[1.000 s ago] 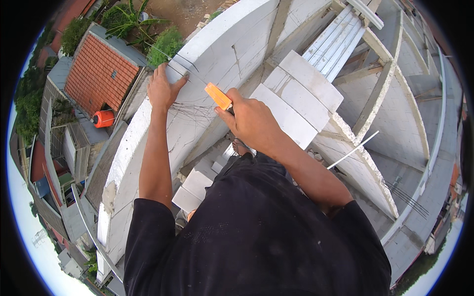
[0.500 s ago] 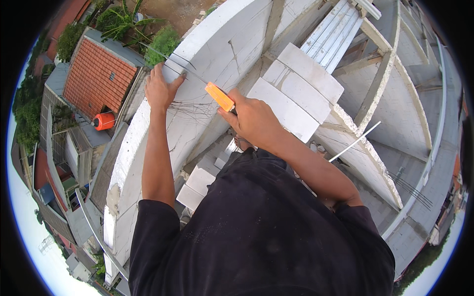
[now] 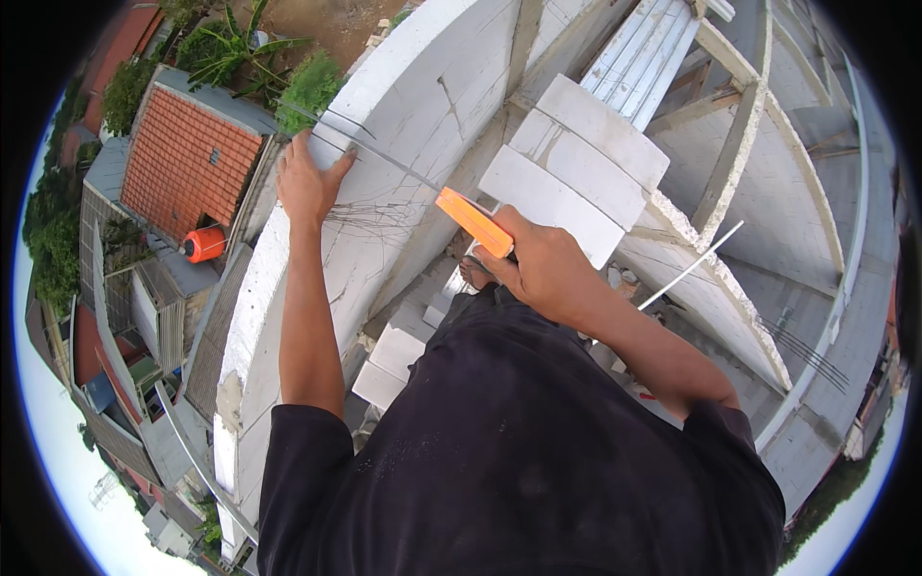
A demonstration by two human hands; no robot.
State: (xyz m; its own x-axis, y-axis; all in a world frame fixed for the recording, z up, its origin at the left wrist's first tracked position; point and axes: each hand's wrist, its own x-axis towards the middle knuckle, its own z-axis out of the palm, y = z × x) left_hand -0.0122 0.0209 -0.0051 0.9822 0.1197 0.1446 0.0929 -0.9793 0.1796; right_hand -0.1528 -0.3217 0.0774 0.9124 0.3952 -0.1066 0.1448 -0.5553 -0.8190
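My right hand (image 3: 549,257) is closed round the orange handle of a hand saw (image 3: 477,223). The narrow blade, seen almost edge-on, slants up and left from the handle. It crosses a white block (image 3: 333,142) on top of the wall. My left hand (image 3: 309,180) grips that block just below the blade, thumb spread from the fingers. Dark thin rods stick out close to the blade at the same spot. Where the teeth meet the block is too small to make out.
The curved white wall (image 3: 423,86) drops to rooftops on my left, including an orange-tiled roof (image 3: 194,154). Pale blocks (image 3: 576,163) are stacked to the right near grey metal sheets (image 3: 642,58). Thin wires (image 3: 370,219) stick out from the wall. A white rod (image 3: 691,264) leans farther right.
My right hand has drawn the saw back, down and to the right, so more blade shows between handle and block. My left hand stays on the block.
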